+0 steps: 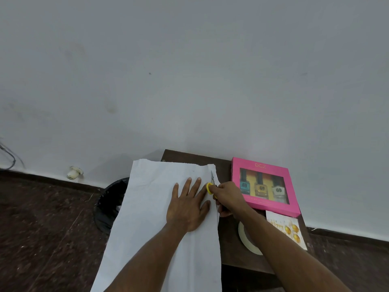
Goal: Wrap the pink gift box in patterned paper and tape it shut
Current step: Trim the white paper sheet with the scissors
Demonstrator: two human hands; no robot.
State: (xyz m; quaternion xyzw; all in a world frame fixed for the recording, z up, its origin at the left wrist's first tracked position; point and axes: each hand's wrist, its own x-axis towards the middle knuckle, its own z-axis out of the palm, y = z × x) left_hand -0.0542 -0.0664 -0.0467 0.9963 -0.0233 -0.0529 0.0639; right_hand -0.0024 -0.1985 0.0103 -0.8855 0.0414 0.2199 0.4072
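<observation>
A large sheet of paper (151,218), its plain white side up, lies across a small dark table (231,245) and hangs over the near and left edges. My left hand (189,205) rests flat on it with fingers spread. My right hand (226,199) grips yellow-handled scissors (211,184) whose blades point away along the sheet's right edge. The pink gift box (263,165), with three nail polish bottles behind its window, lies on the table's right side, apart from the paper.
A roll of white tape (247,241) lies under my right forearm. A birthday card (288,228) with gold balloons sits in front of the box. A black-lined bin (109,205) stands on the floor left of the table. A grey wall rises close behind.
</observation>
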